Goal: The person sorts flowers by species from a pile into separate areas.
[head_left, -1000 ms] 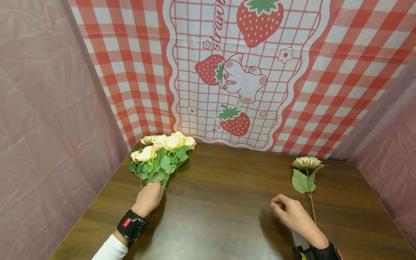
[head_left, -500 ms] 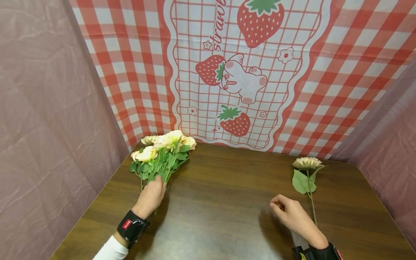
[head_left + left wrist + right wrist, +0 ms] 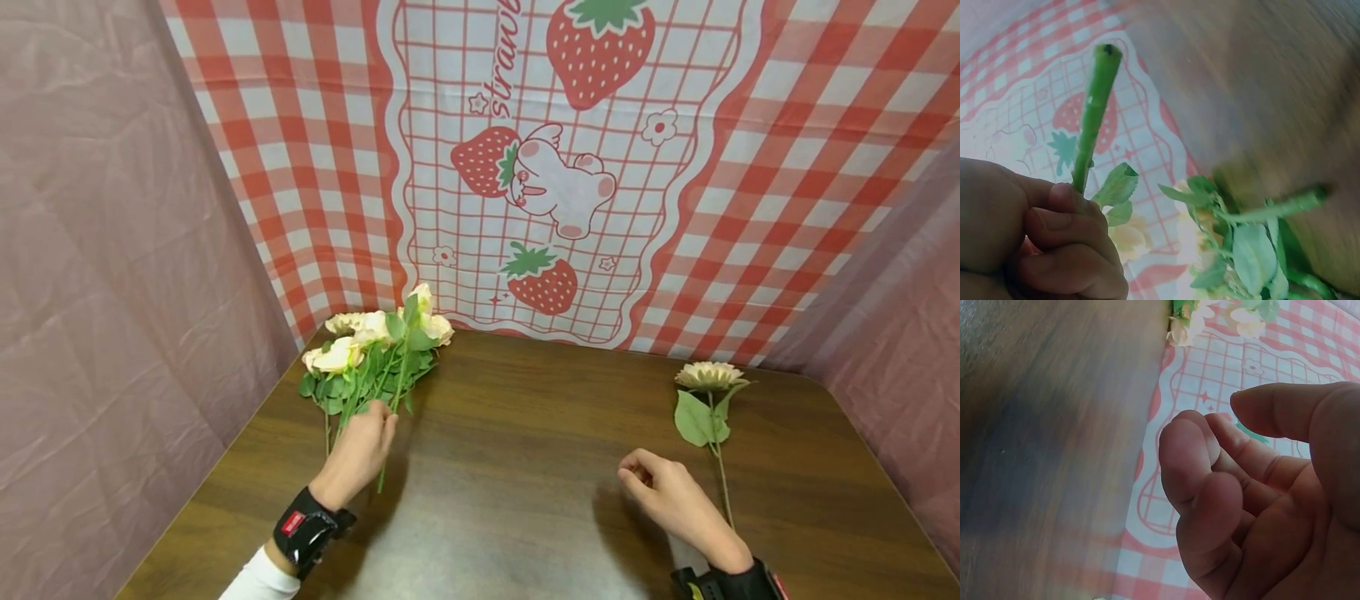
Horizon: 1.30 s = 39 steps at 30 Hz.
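My left hand (image 3: 362,446) pinches the green stem (image 3: 1094,119) of one pale rose (image 3: 422,298), whose head is raised above the others. In the left wrist view the cut end of that stem points up past the thumb and curled fingers. Behind it lies a bunch of cream roses (image 3: 335,356) with green leaves, at the table's back left. My right hand (image 3: 675,500) hovers over the table with loosely curled fingers and nothing in them; the right wrist view shows a gap between thumb and fingers. Beside it lies a single cream daisy-like flower (image 3: 708,377) with a long stem.
The brown wooden table (image 3: 517,467) ends at a red-and-white checked cloth (image 3: 322,158) with strawberry prints, hung along the back. Pink curtains (image 3: 112,250) hang on both sides.
My left hand has moved slightly right, drawing one rose up out of the bunch, its stem now standing apart. The right hand has barely moved; the single flower lies as before.
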Tool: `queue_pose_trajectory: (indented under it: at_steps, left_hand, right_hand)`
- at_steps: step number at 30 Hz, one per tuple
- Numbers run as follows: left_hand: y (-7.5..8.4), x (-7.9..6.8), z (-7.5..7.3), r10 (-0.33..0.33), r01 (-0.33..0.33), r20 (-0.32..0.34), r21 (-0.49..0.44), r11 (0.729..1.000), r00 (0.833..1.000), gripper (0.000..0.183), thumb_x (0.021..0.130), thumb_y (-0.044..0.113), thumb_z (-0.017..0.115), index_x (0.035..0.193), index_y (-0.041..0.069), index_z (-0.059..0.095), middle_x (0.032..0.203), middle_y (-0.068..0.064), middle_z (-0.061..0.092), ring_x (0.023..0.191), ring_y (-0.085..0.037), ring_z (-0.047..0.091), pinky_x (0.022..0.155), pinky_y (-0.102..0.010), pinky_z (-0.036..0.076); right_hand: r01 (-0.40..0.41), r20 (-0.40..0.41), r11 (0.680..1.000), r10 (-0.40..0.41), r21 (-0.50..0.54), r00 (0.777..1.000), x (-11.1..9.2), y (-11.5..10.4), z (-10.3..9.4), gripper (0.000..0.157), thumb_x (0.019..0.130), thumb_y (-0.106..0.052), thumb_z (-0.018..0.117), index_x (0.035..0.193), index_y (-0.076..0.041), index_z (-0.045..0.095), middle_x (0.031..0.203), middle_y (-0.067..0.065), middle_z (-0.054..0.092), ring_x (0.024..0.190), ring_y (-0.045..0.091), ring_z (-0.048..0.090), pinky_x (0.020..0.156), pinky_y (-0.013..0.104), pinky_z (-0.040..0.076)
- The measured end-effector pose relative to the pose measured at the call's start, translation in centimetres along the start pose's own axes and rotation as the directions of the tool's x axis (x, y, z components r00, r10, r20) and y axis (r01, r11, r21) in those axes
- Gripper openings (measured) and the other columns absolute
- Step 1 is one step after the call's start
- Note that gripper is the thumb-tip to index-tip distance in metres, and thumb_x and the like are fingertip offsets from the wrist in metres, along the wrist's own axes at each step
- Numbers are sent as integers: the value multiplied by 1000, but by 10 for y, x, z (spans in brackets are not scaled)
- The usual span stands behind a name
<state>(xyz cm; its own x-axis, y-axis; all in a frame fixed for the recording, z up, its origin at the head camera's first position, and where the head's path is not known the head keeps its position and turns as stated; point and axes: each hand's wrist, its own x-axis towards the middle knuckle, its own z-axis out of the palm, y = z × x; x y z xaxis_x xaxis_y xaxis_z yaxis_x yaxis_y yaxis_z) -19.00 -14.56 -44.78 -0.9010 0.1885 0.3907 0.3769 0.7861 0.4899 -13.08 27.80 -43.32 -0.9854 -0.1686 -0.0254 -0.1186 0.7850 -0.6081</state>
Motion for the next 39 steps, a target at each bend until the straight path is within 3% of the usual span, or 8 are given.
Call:
queue_pose_trajectory:
  at_steps: [7, 11, 19, 29, 39]
  left_hand:
    - [14, 1, 1, -1, 6, 50, -96, 995, 999, 6, 100, 4, 54, 94, 3, 52, 63, 2, 45, 49, -8, 41, 42, -23, 37]
    - [22, 2, 2, 37, -30, 55, -122, 992, 998, 6, 99, 4, 56, 94, 3, 53, 64, 3, 46, 51, -7, 42, 45, -23, 38]
    - [39, 3, 2, 104, -96, 43, -163, 982, 994, 5, 98, 3, 58, 95, 4, 54, 67, 4, 47, 55, -4, 42, 49, -22, 40]
    - [62, 3, 5, 167, -156, 52, -176, 972, 985, 8, 96, 2, 61, 93, 5, 54, 71, 3, 55, 58, -4, 45, 52, -21, 42]
    - [81, 3, 10, 204, -143, 196, -287, 947, 959, 4, 98, 4, 57, 97, 3, 53, 74, 2, 58, 59, 0, 47, 53, -19, 42]
  right_hand:
    - [-10, 20, 1000, 10, 3, 1000, 1, -4, 3, 11, 99, -16, 60, 104, -8, 66, 76, -2, 59, 61, 7, 47, 58, 26, 37]
    - [0, 40, 1000, 0, 10, 999, 3, -7, 6, 11, 99, -16, 59, 105, -8, 66, 78, -3, 60, 62, 6, 49, 59, 26, 39]
    - [87, 68, 995, -90, 41, 994, 9, -14, 12, 16, 99, -17, 60, 110, -6, 63, 84, -1, 63, 68, 3, 52, 60, 26, 42]
    - [144, 168, 984, -161, 107, 972, 11, -29, 27, 34, 102, -21, 56, 130, -1, 52, 94, -2, 59, 82, 3, 55, 72, 26, 48]
    - [258, 182, 942, -298, 213, 937, 15, -51, 50, 42, 99, -14, 60, 136, -1, 45, 95, -2, 59, 83, 4, 60, 71, 27, 51]
